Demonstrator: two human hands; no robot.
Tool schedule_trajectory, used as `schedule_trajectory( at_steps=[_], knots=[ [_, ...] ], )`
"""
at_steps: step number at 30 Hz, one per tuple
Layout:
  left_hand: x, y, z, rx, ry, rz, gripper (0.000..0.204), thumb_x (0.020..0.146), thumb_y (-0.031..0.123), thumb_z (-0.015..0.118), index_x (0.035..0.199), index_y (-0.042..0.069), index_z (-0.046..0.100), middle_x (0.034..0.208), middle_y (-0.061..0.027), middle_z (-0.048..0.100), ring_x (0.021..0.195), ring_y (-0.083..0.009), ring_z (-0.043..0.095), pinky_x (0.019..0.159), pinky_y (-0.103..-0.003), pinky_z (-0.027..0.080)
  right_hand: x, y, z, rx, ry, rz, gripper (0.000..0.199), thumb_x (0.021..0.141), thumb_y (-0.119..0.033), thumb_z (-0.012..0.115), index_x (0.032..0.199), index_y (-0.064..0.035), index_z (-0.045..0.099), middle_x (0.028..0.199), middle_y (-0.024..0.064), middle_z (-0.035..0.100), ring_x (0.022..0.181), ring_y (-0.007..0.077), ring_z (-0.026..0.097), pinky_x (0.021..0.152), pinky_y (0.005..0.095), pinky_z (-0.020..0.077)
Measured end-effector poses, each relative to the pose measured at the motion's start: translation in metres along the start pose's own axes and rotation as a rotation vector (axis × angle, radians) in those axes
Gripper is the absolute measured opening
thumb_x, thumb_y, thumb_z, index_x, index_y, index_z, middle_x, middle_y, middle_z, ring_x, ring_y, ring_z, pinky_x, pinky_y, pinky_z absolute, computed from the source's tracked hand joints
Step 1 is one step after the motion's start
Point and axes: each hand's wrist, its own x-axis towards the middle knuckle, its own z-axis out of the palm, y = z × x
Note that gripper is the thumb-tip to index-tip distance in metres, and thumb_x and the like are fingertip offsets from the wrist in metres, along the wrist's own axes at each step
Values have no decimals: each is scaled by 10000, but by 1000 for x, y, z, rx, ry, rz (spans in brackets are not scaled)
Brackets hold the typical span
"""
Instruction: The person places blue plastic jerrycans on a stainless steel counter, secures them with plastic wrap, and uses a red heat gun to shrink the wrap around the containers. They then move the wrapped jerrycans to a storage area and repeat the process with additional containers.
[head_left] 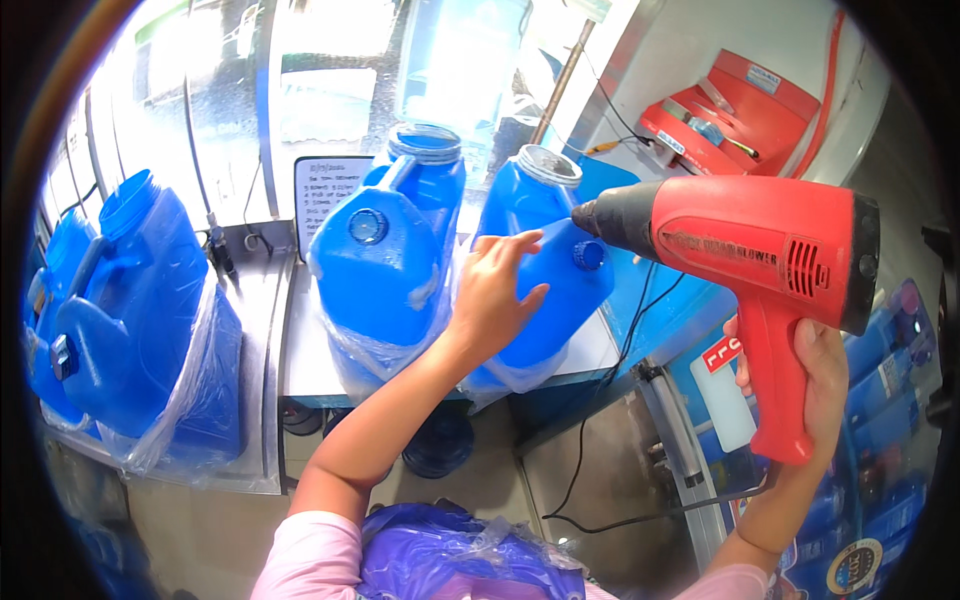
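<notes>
A red heat gun (760, 235) is gripped by its handle in my right hand (824, 370). Its dark nozzle points left, just above the small blue spout cap (590, 255) of a blue water jug (535, 315). My left hand (492, 295) has its fingers spread beside that jug's near left side; whether it touches the jug I cannot tell. Left of it stands a second blue jug (375, 275) with a capped spout and a wide neck at the top. Clear plastic film wraps the lower part of both jugs.
More blue jugs in loose plastic (150, 340) stand on a metal counter at left. A written board (322, 195) leans behind the jugs. A red tray (735, 110) with tools lies at back right. A black cord (575, 480) hangs across the front.
</notes>
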Motion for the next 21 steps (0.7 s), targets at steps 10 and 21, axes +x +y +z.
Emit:
schedule_trajectory(
  at_steps=[10,21],
  knots=[
    [26,0,57,81,-73,-61,723,676,71,717,1356,101,473,1240,-130,587,1165,-328,496,1000,-451,366,-23,26,-36,-17,90,89,540,910,-333,627,1209,107,534,969,245,671,636,192,661,548,277,551],
    [-19,58,-114,163,593,298,415,742,83,613,1132,-27,526,1182,-200,509,1114,-279,474,997,-390,355,12,72,-10,157,-92,-90,663,900,-467,584,1198,121,513,970,265,645,587,199,628,454,271,489]
  ],
)
